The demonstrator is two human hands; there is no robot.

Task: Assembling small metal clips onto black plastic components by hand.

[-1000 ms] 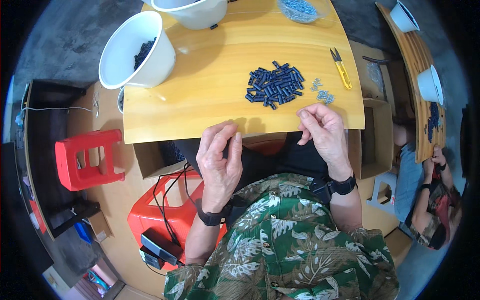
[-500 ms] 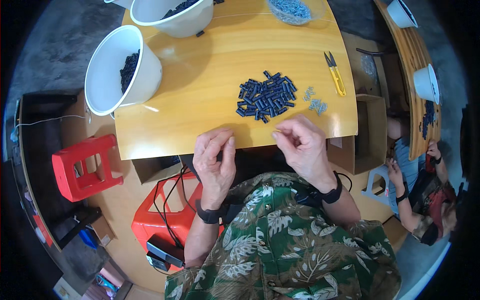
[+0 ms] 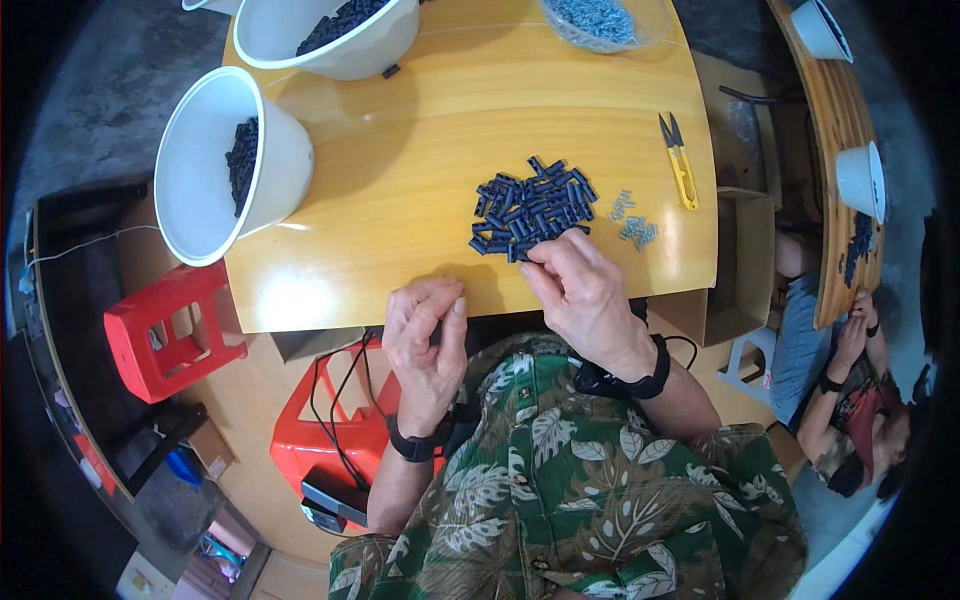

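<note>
A pile of short dark-blue or black plastic tubes (image 3: pixel 535 205) lies on the yellow wooden table (image 3: pixel 400 230). At its near edge my right hand (image 3: pixel 595 310) has thumb and forefinger close together, touching or almost touching the nearest tubes; what lies between the tips is hidden. My left hand (image 3: pixel 425 335) is held at the table's front edge, to the left of the pile. Its fingers are curled and the thumb is against them, with any held thing out of sight. Small silvery metal parts (image 3: pixel 637 230), like pins or screws, form a little heap right of the tubes.
Yellow-handled thread snips (image 3: pixel 682 170) lie at the right. White buckets (image 3: pixel 285 170) of black pieces stand at the left, and a clear bowl (image 3: pixel 600 22) of metal parts at the back. A red stool (image 3: pixel 175 330) is on the floor. Another person (image 3: pixel 850 390) sits at a table far right.
My right hand has moved forward and left to the near edge of the tube pile. My left hand has hardly moved. The view has shifted slightly.
</note>
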